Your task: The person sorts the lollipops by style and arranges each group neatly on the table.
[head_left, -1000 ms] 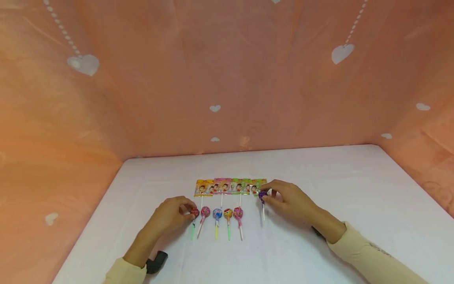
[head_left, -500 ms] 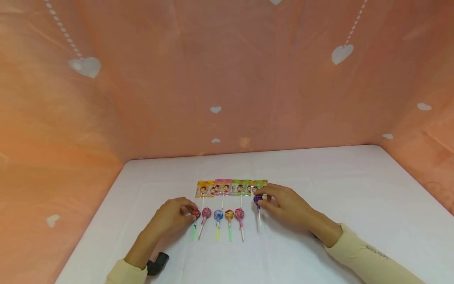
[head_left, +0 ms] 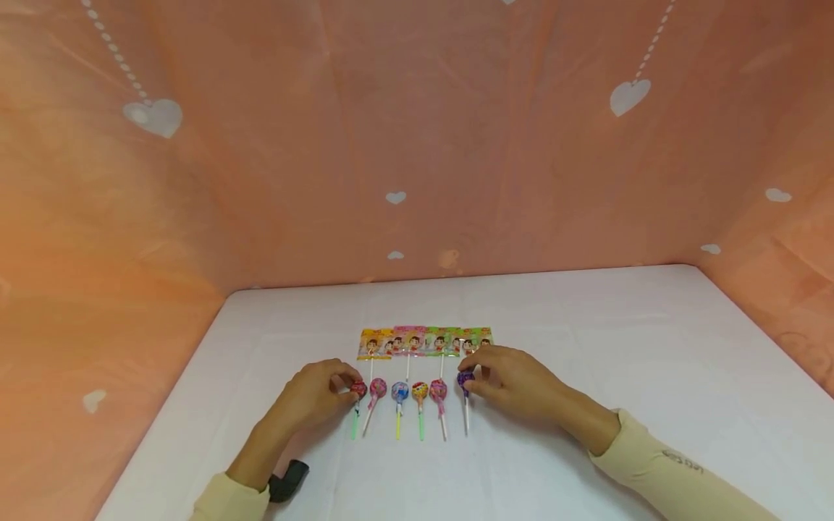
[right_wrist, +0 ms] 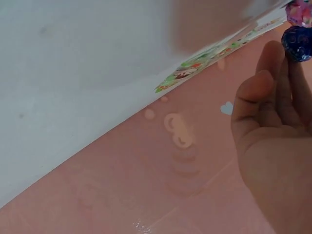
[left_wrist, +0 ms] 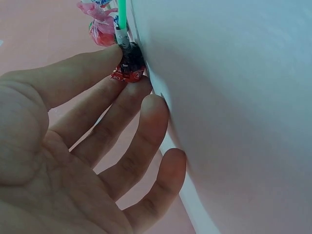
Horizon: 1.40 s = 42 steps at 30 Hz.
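Observation:
My left hand (head_left: pixel 319 394) pinches a red-wrapped lollipop (head_left: pixel 357 390) with a green stick at the left end of the front row. In the left wrist view, thumb and fingers meet around this red and black wrapper (left_wrist: pixel 130 66). My right hand (head_left: pixel 521 380) grips a purple lollipop (head_left: pixel 465 379) by its head at the row's right end, its white stick pointing toward me. Between the hands lie a pink lollipop (head_left: pixel 378 388), a blue one (head_left: pixel 399 391), a yellow one (head_left: pixel 419 391) and another pink one (head_left: pixel 439 391). The right wrist view shows the purple wrapper (right_wrist: pixel 297 44) beside the fingers.
Behind the front row, flat packaged lollipops lie side by side: orange (head_left: pixel 374 344), pink (head_left: pixel 409 340) and green (head_left: pixel 443 341) wrappers. A black object (head_left: pixel 289 481) sits beside the left wrist. Peach cloth (head_left: pixel 417 145) with hearts surrounds the white table (head_left: pixel 586 311).
My right hand has moved left and toward me with the purple lollipop, bringing it close to the right-hand pink one. The left hand has stayed on the red lollipop.

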### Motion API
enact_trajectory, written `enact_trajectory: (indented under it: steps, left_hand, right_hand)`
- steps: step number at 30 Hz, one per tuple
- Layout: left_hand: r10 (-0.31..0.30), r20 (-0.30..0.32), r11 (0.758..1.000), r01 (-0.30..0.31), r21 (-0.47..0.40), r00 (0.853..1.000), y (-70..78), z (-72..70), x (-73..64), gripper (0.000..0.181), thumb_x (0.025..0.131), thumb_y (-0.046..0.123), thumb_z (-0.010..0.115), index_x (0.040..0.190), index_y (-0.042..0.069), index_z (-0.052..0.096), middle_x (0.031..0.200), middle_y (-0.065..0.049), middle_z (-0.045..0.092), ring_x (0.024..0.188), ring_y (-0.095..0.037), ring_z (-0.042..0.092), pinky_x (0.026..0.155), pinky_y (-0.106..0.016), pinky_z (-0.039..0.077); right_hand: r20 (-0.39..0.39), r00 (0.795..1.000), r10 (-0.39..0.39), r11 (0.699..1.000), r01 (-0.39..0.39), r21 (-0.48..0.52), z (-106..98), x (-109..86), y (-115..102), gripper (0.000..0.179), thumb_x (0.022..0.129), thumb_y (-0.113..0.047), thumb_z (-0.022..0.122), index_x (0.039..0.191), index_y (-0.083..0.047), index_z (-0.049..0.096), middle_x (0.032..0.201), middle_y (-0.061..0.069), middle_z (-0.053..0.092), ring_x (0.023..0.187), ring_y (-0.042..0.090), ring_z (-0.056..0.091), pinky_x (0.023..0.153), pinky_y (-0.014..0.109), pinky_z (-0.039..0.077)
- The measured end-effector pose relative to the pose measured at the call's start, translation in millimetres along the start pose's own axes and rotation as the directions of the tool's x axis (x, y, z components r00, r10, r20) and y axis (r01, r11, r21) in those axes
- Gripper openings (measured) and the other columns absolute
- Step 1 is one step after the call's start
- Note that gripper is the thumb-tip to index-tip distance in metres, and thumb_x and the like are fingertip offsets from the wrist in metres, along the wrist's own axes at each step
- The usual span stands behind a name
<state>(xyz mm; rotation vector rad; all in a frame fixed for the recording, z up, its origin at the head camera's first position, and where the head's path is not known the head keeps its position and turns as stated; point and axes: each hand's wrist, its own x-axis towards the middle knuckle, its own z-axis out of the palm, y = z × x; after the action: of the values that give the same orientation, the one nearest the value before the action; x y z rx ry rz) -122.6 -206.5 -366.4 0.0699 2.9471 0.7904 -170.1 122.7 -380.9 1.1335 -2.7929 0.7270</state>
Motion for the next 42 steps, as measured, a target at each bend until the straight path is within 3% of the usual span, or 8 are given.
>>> enact_trajectory:
  steps: [9, 18, 28, 35, 42]
  left_hand:
    - [-0.001, -0.006, 1.0, 0.001, 0.006, 1.0, -3.2, -0.9, -1.1, 0.018, 0.081, 0.015, 0.078, 0.099, 0.019, 0.075, 0.091, 0.003, 0.069, 0.081, -0.013, 0.058, 0.069, -0.032, 0.044]
    - [0.01, -0.005, 1.0, -0.009, 0.001, 1.0, -4.2, -1.6, 0.3, 0.018, 0.082, 0.015, 0.078, 0.099, 0.019, 0.075, 0.091, 0.003, 0.069, 0.082, -0.014, 0.058, 0.069, -0.033, 0.044]
    - [0.015, -0.003, 1.0, -0.015, 0.013, 1.0, -2.5, -1.7, 0.8, 0.018, 0.083, 0.015, 0.078, 0.1, 0.02, 0.075, 0.093, 0.003, 0.069, 0.083, -0.014, 0.057, 0.068, -0.033, 0.045]
    - [0.004, -0.012, 1.0, -0.004, 0.024, 1.0, -2.6, 0.4, 1.7, 0.017, 0.082, 0.016, 0.079, 0.099, 0.021, 0.075, 0.093, 0.003, 0.07, 0.082, -0.014, 0.058, 0.069, -0.033, 0.045]
    - [0.011, -0.009, 1.0, -0.011, 0.018, 1.0, -1.6, -1.1, 1.3, 0.019, 0.083, 0.016, 0.079, 0.101, 0.02, 0.075, 0.094, 0.003, 0.07, 0.083, -0.014, 0.058, 0.069, -0.033, 0.045]
  right_hand:
    - [0.032, 0.999, -0.029, 0.999, 0.03, -0.04, 5, 4.9, -3, 0.021, 0.095, -0.036, 0.065, 0.112, -0.023, 0.07, 0.102, -0.015, 0.068, 0.09, 0.002, 0.055, 0.089, 0.034, 0.049]
    - [0.085, 0.996, 0.026, 1.0, -0.025, -0.01, 8, 10.1, -7, 0.022, 0.094, -0.034, 0.066, 0.112, -0.023, 0.071, 0.097, -0.017, 0.065, 0.086, 0.001, 0.052, 0.086, 0.032, 0.047]
    - [0.077, 0.996, 0.033, 0.999, -0.031, -0.02, 10, 11.5, -7, 0.021, 0.092, -0.034, 0.068, 0.109, -0.023, 0.072, 0.092, -0.018, 0.063, 0.082, 0.001, 0.051, 0.08, 0.027, 0.046]
    - [0.067, 0.998, 0.013, 0.999, -0.01, -0.048, 10, 9.8, -7, 0.019, 0.092, -0.034, 0.068, 0.108, -0.024, 0.072, 0.098, -0.017, 0.067, 0.087, 0.003, 0.052, 0.087, 0.033, 0.049]
    - [0.064, 0.998, 0.004, 0.998, 0.0, -0.061, 11, 9.6, -6, 0.026, 0.091, -0.038, 0.069, 0.112, -0.023, 0.071, 0.097, -0.017, 0.063, 0.087, 0.004, 0.051, 0.083, 0.03, 0.047]
